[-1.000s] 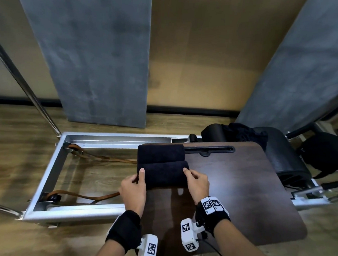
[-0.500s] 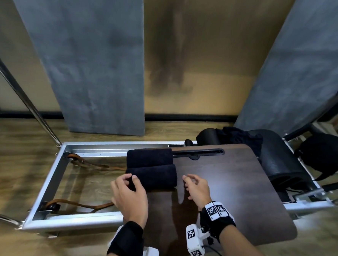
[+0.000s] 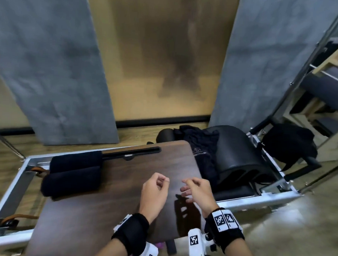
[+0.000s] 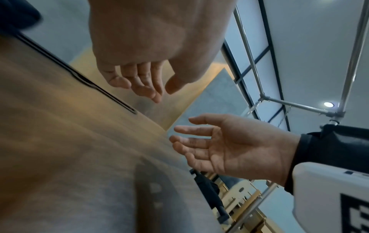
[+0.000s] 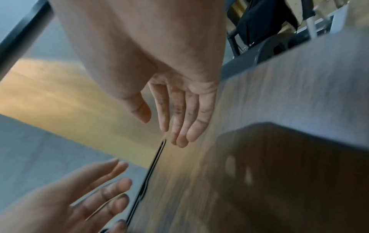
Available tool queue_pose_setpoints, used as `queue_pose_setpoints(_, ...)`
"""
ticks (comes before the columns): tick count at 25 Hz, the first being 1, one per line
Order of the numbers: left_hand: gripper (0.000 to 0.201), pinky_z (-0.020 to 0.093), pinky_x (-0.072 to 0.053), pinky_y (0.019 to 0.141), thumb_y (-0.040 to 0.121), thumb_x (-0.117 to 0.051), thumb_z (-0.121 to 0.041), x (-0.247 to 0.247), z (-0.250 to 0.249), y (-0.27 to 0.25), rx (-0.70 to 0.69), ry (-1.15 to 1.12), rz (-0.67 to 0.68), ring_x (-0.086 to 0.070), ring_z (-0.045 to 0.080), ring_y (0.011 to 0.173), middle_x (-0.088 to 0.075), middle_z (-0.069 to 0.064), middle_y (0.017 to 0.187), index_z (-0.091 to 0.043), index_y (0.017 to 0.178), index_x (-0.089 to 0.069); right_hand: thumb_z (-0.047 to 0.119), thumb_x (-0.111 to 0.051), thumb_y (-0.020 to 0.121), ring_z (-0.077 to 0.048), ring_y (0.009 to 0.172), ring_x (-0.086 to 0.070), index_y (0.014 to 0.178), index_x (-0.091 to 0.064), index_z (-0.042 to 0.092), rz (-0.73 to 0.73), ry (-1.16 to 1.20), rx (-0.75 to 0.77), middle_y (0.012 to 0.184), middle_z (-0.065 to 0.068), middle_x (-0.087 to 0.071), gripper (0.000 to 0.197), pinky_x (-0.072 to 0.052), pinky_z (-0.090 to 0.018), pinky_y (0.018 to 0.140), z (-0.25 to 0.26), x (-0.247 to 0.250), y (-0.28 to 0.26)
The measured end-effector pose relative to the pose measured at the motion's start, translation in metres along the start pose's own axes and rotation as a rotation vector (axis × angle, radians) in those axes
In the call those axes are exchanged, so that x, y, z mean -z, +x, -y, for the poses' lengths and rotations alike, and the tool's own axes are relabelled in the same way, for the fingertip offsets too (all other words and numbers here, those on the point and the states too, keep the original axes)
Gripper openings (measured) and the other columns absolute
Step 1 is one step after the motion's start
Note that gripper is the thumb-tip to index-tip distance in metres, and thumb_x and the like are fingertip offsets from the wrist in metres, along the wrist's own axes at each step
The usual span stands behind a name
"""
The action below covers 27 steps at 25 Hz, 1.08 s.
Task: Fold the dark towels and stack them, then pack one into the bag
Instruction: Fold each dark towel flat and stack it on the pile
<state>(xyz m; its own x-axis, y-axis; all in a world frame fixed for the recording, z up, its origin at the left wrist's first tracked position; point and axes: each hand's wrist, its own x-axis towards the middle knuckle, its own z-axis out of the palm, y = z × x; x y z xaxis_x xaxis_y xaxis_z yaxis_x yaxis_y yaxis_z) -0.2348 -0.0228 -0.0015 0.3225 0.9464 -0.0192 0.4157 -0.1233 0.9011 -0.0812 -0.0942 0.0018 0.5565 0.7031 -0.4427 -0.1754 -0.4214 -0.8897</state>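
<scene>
Two folded dark towels lie side by side at the left end of the dark wooden table (image 3: 119,214): the far towel (image 3: 75,161) and the near towel (image 3: 71,183). My left hand (image 3: 160,183) and right hand (image 3: 188,187) hover over the table's middle, to the right of the towels, with loosely curled fingers and nothing in them. The wrist views show the same empty hands: the left hand (image 4: 143,88) and the right hand (image 5: 169,126). A crumpled dark cloth (image 3: 199,141) lies past the table's far right corner. A black bag (image 3: 289,145) sits at the right.
The table rests on a metal frame (image 3: 21,174) with brown straps (image 3: 20,216) inside it. A black padded barrel (image 3: 239,154) stands right of the table. Grey panels and a tan wall rise behind. Wooden equipment stands far right.
Both hands have let go of the near folded towel and moved right, over the middle of the table. The head view has swung to the right.
</scene>
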Motion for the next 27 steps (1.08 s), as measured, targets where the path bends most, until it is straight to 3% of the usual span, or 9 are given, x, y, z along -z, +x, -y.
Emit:
queue_pose_setpoints(3,0.015,0.034,-0.053,0.074,0.097,-0.070,-0.026,-0.067,-0.034,-0.002,0.028,0.043,0.097,-0.063,0.009,0.073,-0.069,-0.004,0.075,-0.021,0.084,-0.070,0.018,-0.063,0.099,-0.020,0.063,-0.066,0.099,-0.073,0.006,-0.025,0.015,-0.003,0.078,-0.012,-0.072,0.016,-0.047,-0.028,0.055,-0.004,0.077,0.009)
queue_pose_setpoints(7,0.013,0.039,-0.059,0.082,0.100,-0.067,-0.022,-0.119,-0.061,0.007,0.087,0.057,0.185,-0.070,0.020,0.083,-0.074,0.002,0.082,-0.019,0.089,-0.073,0.017,-0.061,0.100,-0.022,0.064,-0.065,0.100,-0.073,0.006,-0.033,0.039,-0.016,0.077,-0.012,-0.072,0.016,-0.048,-0.029,0.056,-0.009,0.143,0.033)
queue_pose_setpoints(9,0.014,0.038,-0.061,0.083,0.101,-0.064,-0.019,-0.135,-0.067,0.016,0.113,0.048,0.194,-0.072,0.019,0.082,-0.075,0.002,0.080,-0.019,0.090,-0.073,0.018,-0.061,0.100,-0.022,0.061,-0.065,0.100,-0.073,0.006,-0.030,0.029,-0.031,0.075,-0.011,-0.073,0.017,-0.048,-0.027,0.054,-0.013,0.163,0.055)
queue_pose_setpoints(11,0.015,0.031,-0.059,0.079,0.102,-0.063,-0.018,-0.150,-0.071,0.028,0.144,0.039,0.182,-0.071,0.015,0.076,-0.075,0.000,0.078,-0.021,0.090,-0.072,0.019,-0.061,0.100,-0.021,0.060,-0.065,0.100,-0.073,0.005,-0.025,-0.002,-0.055,0.074,-0.010,-0.073,0.017,-0.048,-0.026,0.051,-0.015,0.175,0.080)
queue_pose_setpoints(14,0.012,0.022,-0.054,0.070,0.104,-0.061,-0.017,-0.174,-0.076,0.049,0.225,-0.032,0.151,-0.069,0.014,0.070,-0.076,0.007,0.086,-0.014,0.096,-0.070,0.019,-0.060,0.101,-0.024,0.061,-0.066,0.103,-0.071,0.003,0.002,-0.065,-0.102,0.078,-0.011,-0.073,0.019,-0.050,-0.028,0.053,-0.013,0.181,0.123)
queue_pose_setpoints(18,0.013,0.030,-0.055,0.073,0.105,-0.061,-0.017,-0.212,-0.072,0.087,0.335,-0.112,0.130,-0.074,0.019,0.080,-0.077,0.012,0.094,-0.008,0.104,-0.070,0.017,-0.060,0.101,-0.027,0.068,-0.070,0.109,-0.070,0.009,0.076,-0.185,-0.154,0.102,-0.013,-0.072,0.015,-0.060,-0.040,0.065,-0.014,0.173,0.196)
queue_pose_setpoints(22,0.011,0.033,-0.057,0.075,0.107,-0.057,-0.013,-0.239,-0.062,0.124,0.475,-0.200,0.099,-0.074,0.019,0.084,-0.076,0.014,0.099,-0.011,0.103,-0.067,0.007,-0.062,0.099,-0.026,0.079,-0.070,0.144,-0.054,0.013,0.132,-0.321,-0.176,0.139,-0.005,-0.059,0.046,-0.064,-0.045,0.074,-0.016,0.150,0.263)
queue_pose_setpoints(25,0.011,0.037,-0.058,0.088,0.107,-0.055,-0.015,-0.251,-0.049,0.146,0.545,-0.205,0.098,-0.076,0.018,0.092,-0.076,0.008,0.101,-0.017,0.105,-0.066,0.004,-0.067,0.093,-0.032,0.093,-0.072,0.157,-0.037,0.027,0.219,-0.403,-0.181,0.136,-0.014,-0.062,0.075,-0.063,-0.044,0.077,-0.019,0.129,0.307)
queue_pose_setpoints(27,0.011,0.038,-0.058,0.091,0.106,-0.056,-0.015,-0.254,-0.041,0.155,0.570,-0.196,0.087,-0.076,0.017,0.093,-0.077,0.005,0.100,-0.020,0.106,-0.066,0.005,-0.072,0.088,-0.034,0.100,-0.072,0.151,-0.047,0.025,0.232,-0.502,-0.125,0.127,-0.016,-0.069,0.071,-0.060,-0.041,0.083,-0.024,0.122,0.330)
